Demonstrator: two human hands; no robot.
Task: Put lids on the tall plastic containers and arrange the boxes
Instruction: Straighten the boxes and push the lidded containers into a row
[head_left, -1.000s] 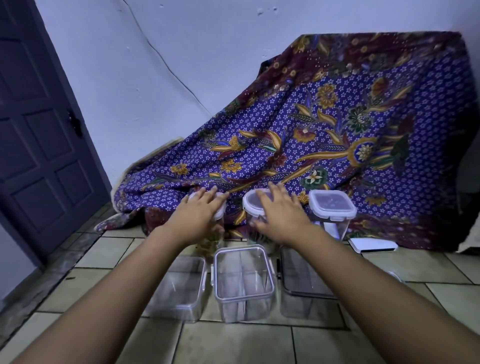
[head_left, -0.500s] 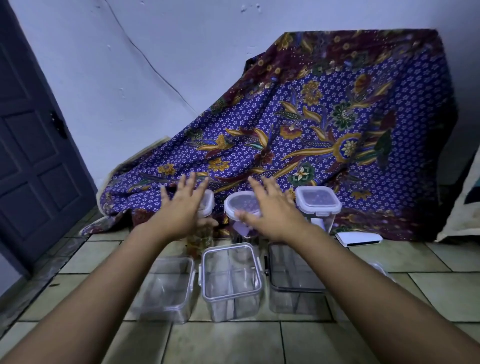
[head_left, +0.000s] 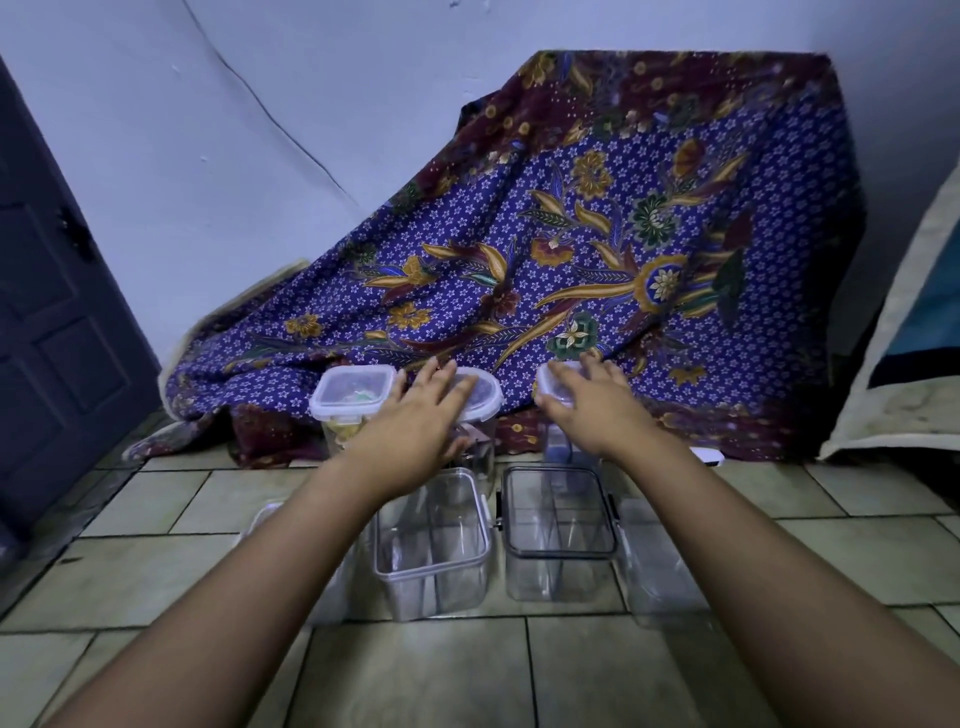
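Left hand (head_left: 421, 415) over middle lid (head_left: 488, 397), right hand (head_left: 587, 402) on right lid (head_left: 550, 385); grips flat, empty.

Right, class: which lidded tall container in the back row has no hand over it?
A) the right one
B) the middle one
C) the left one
C: the left container stands uncovered, while the left hand lies over the middle container and the right hand over the right container.

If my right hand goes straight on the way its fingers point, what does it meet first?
The right hand lies over the rightmost container's lid, so that lid comes first; beyond it, the patterned cloth draped behind, though depth is unclear.
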